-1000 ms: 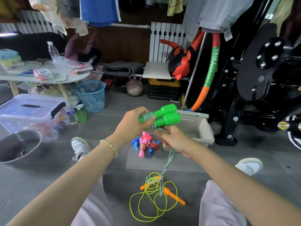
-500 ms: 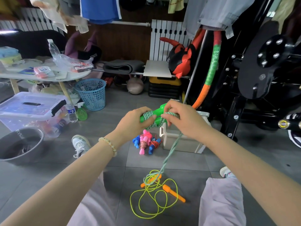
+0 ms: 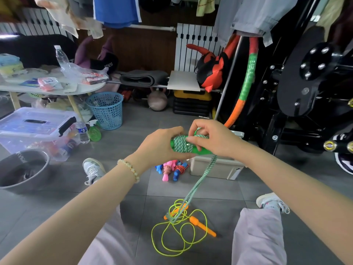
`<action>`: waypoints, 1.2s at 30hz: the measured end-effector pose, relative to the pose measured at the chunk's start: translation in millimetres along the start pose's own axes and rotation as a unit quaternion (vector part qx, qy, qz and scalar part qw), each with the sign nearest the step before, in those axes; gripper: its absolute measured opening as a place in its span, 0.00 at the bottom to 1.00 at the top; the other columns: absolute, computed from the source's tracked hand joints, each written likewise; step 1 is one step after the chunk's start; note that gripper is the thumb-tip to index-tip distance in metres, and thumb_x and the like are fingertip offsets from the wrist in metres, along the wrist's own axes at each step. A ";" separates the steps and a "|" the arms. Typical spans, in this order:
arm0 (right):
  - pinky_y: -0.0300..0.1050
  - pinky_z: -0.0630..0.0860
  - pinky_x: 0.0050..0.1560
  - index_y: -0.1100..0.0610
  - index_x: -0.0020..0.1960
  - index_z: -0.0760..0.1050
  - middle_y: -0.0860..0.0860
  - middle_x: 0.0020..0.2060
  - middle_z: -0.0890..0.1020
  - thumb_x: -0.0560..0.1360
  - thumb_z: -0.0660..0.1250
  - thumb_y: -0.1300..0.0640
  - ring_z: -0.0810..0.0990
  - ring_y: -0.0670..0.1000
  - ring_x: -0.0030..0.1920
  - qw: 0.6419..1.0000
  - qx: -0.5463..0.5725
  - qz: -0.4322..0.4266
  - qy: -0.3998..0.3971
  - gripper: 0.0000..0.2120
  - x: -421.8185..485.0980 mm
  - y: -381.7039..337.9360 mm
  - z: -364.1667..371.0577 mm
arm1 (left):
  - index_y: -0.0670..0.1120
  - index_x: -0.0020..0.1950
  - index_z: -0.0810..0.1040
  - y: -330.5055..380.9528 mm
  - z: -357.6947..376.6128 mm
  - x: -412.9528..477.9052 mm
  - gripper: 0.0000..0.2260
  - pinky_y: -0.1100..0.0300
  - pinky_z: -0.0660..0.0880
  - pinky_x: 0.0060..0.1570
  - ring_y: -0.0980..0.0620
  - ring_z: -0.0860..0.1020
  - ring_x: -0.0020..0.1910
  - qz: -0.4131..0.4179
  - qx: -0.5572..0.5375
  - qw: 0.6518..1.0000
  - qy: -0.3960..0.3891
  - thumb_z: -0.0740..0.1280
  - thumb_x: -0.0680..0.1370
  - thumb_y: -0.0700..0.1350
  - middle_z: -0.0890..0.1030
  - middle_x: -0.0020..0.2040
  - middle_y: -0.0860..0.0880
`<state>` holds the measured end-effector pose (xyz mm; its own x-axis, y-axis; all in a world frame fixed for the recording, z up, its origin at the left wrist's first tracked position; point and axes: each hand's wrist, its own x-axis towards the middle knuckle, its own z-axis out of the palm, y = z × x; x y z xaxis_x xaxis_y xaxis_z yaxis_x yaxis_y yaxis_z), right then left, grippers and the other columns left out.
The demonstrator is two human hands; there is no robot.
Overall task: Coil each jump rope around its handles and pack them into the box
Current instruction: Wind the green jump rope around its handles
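Green handles (image 3: 200, 151) sit clamped in the left hand (image 3: 162, 148) at mid-frame while the right hand (image 3: 214, 138) pinches the rope (image 3: 193, 192) over the coil — winding is midway. Slack trails to the floor, so more turns come next; the box (image 3: 215, 168) waits just behind.
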<state>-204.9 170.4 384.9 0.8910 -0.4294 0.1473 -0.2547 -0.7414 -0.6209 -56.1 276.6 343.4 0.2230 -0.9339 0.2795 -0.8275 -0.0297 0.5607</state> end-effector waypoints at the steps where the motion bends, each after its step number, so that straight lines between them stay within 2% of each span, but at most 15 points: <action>1: 0.46 0.73 0.37 0.50 0.42 0.75 0.53 0.31 0.81 0.73 0.70 0.51 0.75 0.46 0.29 1.000 -0.009 -0.011 -0.017 0.05 0.2 2.3 -4.0 | 0.57 0.44 0.72 -3.2 -2.4 -0.4 0.17 0.59 0.71 0.36 0.58 0.74 0.36 0.003 -0.009 1.000 -0.013 0.75 0.65 0.62 0.77 0.35 0.57; 3: 0.56 0.75 0.51 0.46 0.43 0.79 0.53 0.39 0.82 0.69 0.73 0.51 0.80 0.52 0.43 0.997 -0.033 -0.033 -0.056 0.05 -0.3 4.3 -12.1 | 0.56 0.46 0.74 -8.9 -7.2 -0.8 0.17 0.54 0.75 0.41 0.55 0.75 0.38 0.009 -0.024 0.999 -0.031 0.75 0.65 0.62 0.78 0.38 0.56; 5: 0.54 0.74 0.53 0.47 0.46 0.82 0.50 0.42 0.82 0.69 0.74 0.54 0.79 0.51 0.48 0.993 -0.070 -0.067 -0.074 0.06 -1.3 1.5 -17.3 | 0.56 0.48 0.75 -12.8 -9.4 -0.9 0.18 0.52 0.75 0.44 0.54 0.76 0.39 0.018 -0.018 0.999 -0.048 0.74 0.66 0.62 0.79 0.40 0.57; 8: 0.50 0.72 0.49 0.52 0.45 0.82 0.47 0.41 0.81 0.72 0.71 0.52 0.78 0.46 0.44 0.979 -0.151 -0.115 -0.076 0.05 1.8 -2.6 -20.7 | 0.57 0.48 0.74 -12.6 -10.1 -1.5 0.15 0.52 0.76 0.45 0.56 0.76 0.40 0.043 -0.025 0.997 -0.066 0.73 0.67 0.61 0.79 0.41 0.58; 11: 0.46 0.71 0.46 0.55 0.42 0.80 0.49 0.39 0.80 0.73 0.69 0.51 0.77 0.48 0.42 0.975 -0.174 -0.105 -0.086 0.08 4.2 -5.5 -20.7 | 0.58 0.49 0.74 -4.8 -14.9 -1.7 0.15 0.55 0.75 0.43 0.57 0.76 0.40 0.060 -0.018 0.995 -0.077 0.72 0.68 0.62 0.78 0.40 0.59; 15: 0.39 0.70 0.35 0.57 0.43 0.74 0.56 0.34 0.80 0.72 0.71 0.56 0.73 0.48 0.33 0.991 -0.020 -0.029 -0.129 0.07 2.6 -7.1 -18.9 | 0.61 0.44 0.72 0.1 -17.1 -1.3 0.14 0.58 0.72 0.42 0.60 0.75 0.39 0.056 0.033 0.994 -0.083 0.70 0.67 0.66 0.77 0.38 0.61; 18: 0.37 0.72 0.32 0.59 0.45 0.73 0.51 0.28 0.79 0.74 0.69 0.57 0.73 0.49 0.29 0.983 0.044 0.023 -0.178 0.06 1.3 -7.2 -24.3 | 0.58 0.45 0.74 -2.0 -14.8 0.4 0.19 0.54 0.74 0.43 0.57 0.74 0.39 0.056 0.012 0.994 -0.088 0.67 0.64 0.70 0.77 0.38 0.59; 22: 0.42 0.75 0.44 0.59 0.52 0.74 0.52 0.38 0.81 0.74 0.69 0.61 0.77 0.49 0.38 0.967 0.050 0.039 -0.247 0.08 0.7 -2.0 -33.3 | 0.56 0.46 0.74 -6.0 -15.2 -0.3 0.14 0.58 0.72 0.41 0.59 0.74 0.37 0.064 -0.005 0.991 -0.119 0.73 0.69 0.61 0.77 0.38 0.58; 24: 0.49 0.75 0.50 0.58 0.49 0.76 0.56 0.43 0.82 0.74 0.69 0.61 0.78 0.52 0.41 0.975 0.055 0.027 -0.213 0.05 1.7 3.7 -32.4 | 0.58 0.45 0.73 -6.2 -15.4 -2.0 0.11 0.62 0.69 0.40 0.60 0.73 0.37 0.060 -0.029 0.989 -0.133 0.73 0.70 0.58 0.77 0.38 0.58; 26: 0.58 0.75 0.54 0.55 0.45 0.78 0.61 0.46 0.82 0.74 0.69 0.57 0.79 0.61 0.44 0.984 0.056 0.014 -0.167 0.01 3.0 5.9 -28.8 | 0.61 0.44 0.71 -1.8 -13.7 -2.9 0.10 0.65 0.67 0.40 0.60 0.73 0.38 0.065 -0.028 0.987 -0.145 0.72 0.71 0.57 0.76 0.38 0.59; 28: 0.62 0.75 0.51 0.53 0.44 0.78 0.63 0.45 0.81 0.74 0.68 0.51 0.77 0.65 0.44 0.987 0.059 0.015 -0.150 0.06 5.2 7.1 -25.1 | 0.64 0.41 0.68 2.8 -10.5 -3.4 0.11 0.64 0.67 0.39 0.59 0.72 0.38 0.069 -0.006 0.988 -0.139 0.71 0.71 0.59 0.74 0.37 0.61; 30: 0.51 0.73 0.39 0.58 0.46 0.77 0.64 0.39 0.78 0.75 0.67 0.50 0.73 0.58 0.35 0.984 0.084 0.030 -0.157 0.11 5.1 6.2 -24.3 | 0.65 0.40 0.68 5.1 -7.4 -4.2 0.11 0.59 0.70 0.39 0.55 0.72 0.36 0.065 0.001 0.992 -0.106 0.69 0.69 0.65 0.75 0.36 0.58; 32: 0.36 0.64 0.30 0.62 0.48 0.74 0.56 0.28 0.70 0.78 0.64 0.55 0.66 0.44 0.27 0.980 0.105 0.047 -0.162 0.09 3.9 5.9 -25.0 | 0.65 0.39 0.69 5.6 -5.4 -4.2 0.14 0.54 0.70 0.39 0.51 0.71 0.35 0.061 0.012 0.995 -0.071 0.65 0.64 0.71 0.76 0.35 0.53; 33: 0.33 0.61 0.27 0.61 0.49 0.73 0.51 0.25 0.67 0.78 0.63 0.57 0.63 0.43 0.24 0.979 0.115 0.053 -0.158 0.07 3.0 6.9 -24.8 | 0.65 0.38 0.69 5.7 -4.5 -4.3 0.14 0.54 0.70 0.38 0.51 0.70 0.34 0.061 0.013 0.996 -0.064 0.64 0.64 0.71 0.76 0.35 0.54; 36: 0.30 0.63 0.26 0.60 0.47 0.73 0.45 0.23 0.68 0.77 0.65 0.58 0.64 0.41 0.23 0.989 0.111 0.031 -0.096 0.05 1.5 9.0 -18.9 | 0.65 0.38 0.68 4.0 -1.5 -4.5 0.11 0.56 0.70 0.39 0.56 0.69 0.34 0.061 -0.020 0.996 -0.055 0.70 0.69 0.63 0.75 0.34 0.62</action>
<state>-213.0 153.4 394.1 0.9365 -0.3492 -0.0321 -0.2414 -0.5756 -0.7813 -59.6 281.2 345.6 0.0631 -0.9631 0.2617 -0.8231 0.0981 0.5594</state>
